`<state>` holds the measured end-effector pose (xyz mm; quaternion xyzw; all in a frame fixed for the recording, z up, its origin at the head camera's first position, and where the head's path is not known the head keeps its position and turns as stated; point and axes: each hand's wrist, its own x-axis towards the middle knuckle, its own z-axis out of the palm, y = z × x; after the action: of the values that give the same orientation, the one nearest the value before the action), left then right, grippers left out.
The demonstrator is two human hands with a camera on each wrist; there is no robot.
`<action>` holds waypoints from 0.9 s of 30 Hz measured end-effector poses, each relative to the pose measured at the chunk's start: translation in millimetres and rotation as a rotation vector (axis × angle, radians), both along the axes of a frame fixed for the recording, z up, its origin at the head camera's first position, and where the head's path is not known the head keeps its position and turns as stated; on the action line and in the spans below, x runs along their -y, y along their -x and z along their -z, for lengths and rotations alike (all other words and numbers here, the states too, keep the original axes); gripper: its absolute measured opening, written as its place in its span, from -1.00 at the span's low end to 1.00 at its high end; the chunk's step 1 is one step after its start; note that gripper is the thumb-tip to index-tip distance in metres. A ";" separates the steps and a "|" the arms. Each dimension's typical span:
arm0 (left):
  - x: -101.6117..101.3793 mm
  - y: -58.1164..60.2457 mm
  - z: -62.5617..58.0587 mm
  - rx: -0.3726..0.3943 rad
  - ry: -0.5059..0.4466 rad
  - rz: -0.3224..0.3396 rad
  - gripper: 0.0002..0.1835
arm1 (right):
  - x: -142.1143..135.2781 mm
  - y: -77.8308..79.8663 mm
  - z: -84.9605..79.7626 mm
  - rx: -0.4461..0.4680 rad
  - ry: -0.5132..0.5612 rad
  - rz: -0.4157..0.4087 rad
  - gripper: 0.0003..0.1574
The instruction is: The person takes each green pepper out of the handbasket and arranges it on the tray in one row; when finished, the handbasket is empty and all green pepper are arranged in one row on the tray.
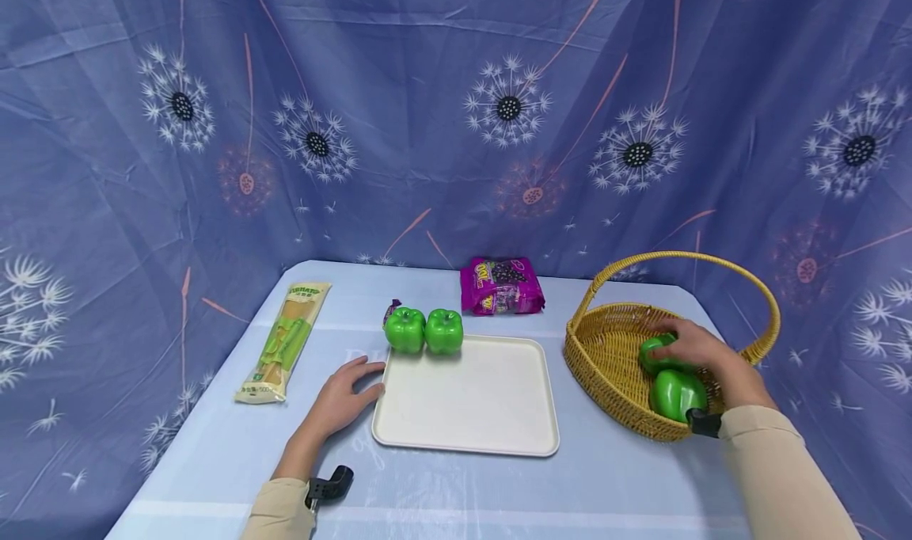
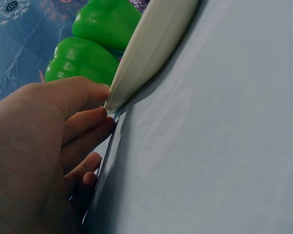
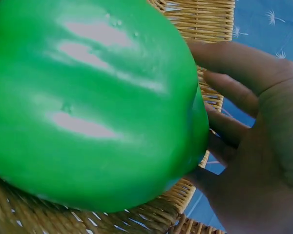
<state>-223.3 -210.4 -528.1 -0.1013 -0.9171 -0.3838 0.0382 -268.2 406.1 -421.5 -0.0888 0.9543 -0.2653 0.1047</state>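
Observation:
My right hand (image 1: 694, 345) reaches into the wicker basket (image 1: 597, 382) and grips the farther of two green bell peppers (image 1: 651, 355). A nearer green bell pepper (image 1: 677, 395) lies beside it in the basket; in the right wrist view this big pepper (image 3: 88, 97) hides most of the held one. My left hand (image 1: 343, 397) is at the left edge of a white tray (image 1: 466, 397), its fingertips touching the rim (image 2: 151, 48) in the left wrist view. Two more green bell peppers, one left (image 1: 405, 331) and one right (image 1: 444, 332), sit side by side at the tray's far left corner.
A purple candy bag (image 1: 502, 287) lies behind the tray. One small purple wrapped piece (image 1: 390, 310) is behind the left pepper. A long yellow-green food packet (image 1: 285, 342) rests at the table's left. The basket's tall handle (image 1: 677, 255) arches over it. A blue dandelion-print cloth (image 1: 427, 128) hangs behind.

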 end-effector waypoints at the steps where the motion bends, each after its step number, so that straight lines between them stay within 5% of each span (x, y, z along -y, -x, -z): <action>1: 0.0 -0.1 -0.1 0.001 0.001 0.001 -0.55 | -0.9 -1.0 0.1 0.018 0.009 0.006 -0.18; 22: 0.8 -0.5 -0.6 0.009 0.000 0.000 -0.56 | -4.6 -3.7 0.4 0.160 0.033 0.042 -0.10; 27: 0.3 -0.4 -0.9 0.018 0.005 -0.002 -0.55 | -7.6 -1.9 -0.3 0.107 -0.016 0.047 0.00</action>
<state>-222.9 -210.7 -527.2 -0.0970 -0.9184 -0.3824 0.0301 -266.3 413.7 -421.3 -0.0512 0.9513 -0.2645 0.1497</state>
